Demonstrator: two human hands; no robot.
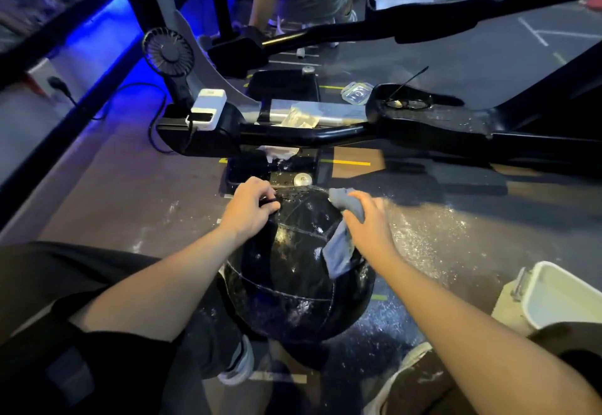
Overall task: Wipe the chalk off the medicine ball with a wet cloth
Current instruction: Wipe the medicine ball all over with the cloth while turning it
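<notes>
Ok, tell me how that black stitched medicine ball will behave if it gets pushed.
The black stitched medicine ball is round, so it would probably roll. Its surface glistens wet, so likely slippery. The left hand grips its top, perhaps steadying it.

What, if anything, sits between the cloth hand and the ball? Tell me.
Nothing visible does. The right hand holds the grey cloth directly against the medicine ball, upper right side. The left hand grips the ball's upper left, clear of the cloth.

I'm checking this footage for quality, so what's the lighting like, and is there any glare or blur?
Head view: dim overall, with blue light glowing at upper left; wet glare speckles the ball and the floor to its right; the cloth and right hand look slightly motion-blurred; wide-angle bending curves the edges.
</notes>
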